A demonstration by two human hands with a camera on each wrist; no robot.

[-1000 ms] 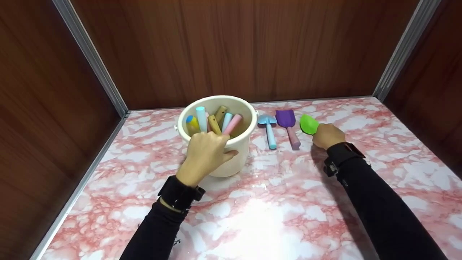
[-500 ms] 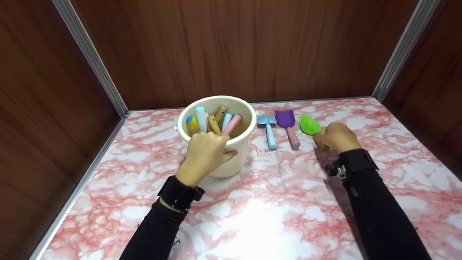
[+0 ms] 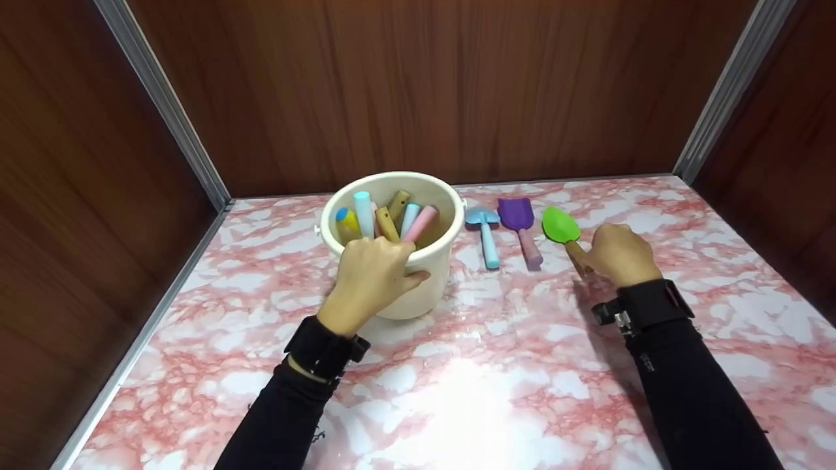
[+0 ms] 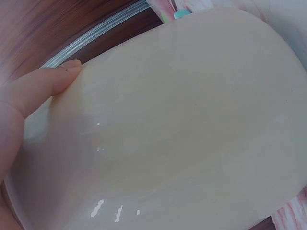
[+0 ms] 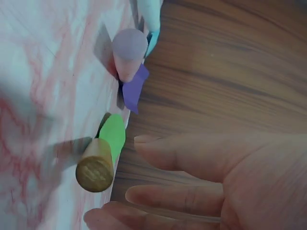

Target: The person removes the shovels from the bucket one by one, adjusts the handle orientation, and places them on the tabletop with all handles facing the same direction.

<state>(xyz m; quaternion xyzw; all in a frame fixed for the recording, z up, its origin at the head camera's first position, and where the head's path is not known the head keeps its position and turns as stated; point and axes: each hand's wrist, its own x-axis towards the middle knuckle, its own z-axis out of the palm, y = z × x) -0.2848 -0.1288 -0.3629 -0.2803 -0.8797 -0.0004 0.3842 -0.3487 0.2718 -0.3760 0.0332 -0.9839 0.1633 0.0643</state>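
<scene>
A cream bucket [image 3: 418,287] stands left of centre, holding several toy tools with handles upward. My left hand [image 3: 371,274] grips its near rim, thumb along the outer wall, as the left wrist view shows up close. Right of the bucket lie a blue toy shovel [image 3: 488,241], a purple toy shovel [image 3: 517,215] with a pink handle, and a green toy shovel [image 3: 560,225] with a wooden-looking handle [image 5: 95,175]. My right hand [image 3: 622,253] is beside that handle, fingers extended and apart from it in the right wrist view.
The pink-and-white marbled tabletop [image 3: 522,339] is bounded by brown wood-grain panels [image 3: 424,91] at the back and both sides, with metal corner strips. Blue, pink, wooden and yellow handles [image 3: 418,225] rise inside the bucket.
My right hand has let go of the green shovel and drawn back to the right, uncovering its handle. The left hand and the bucket stay in place.
</scene>
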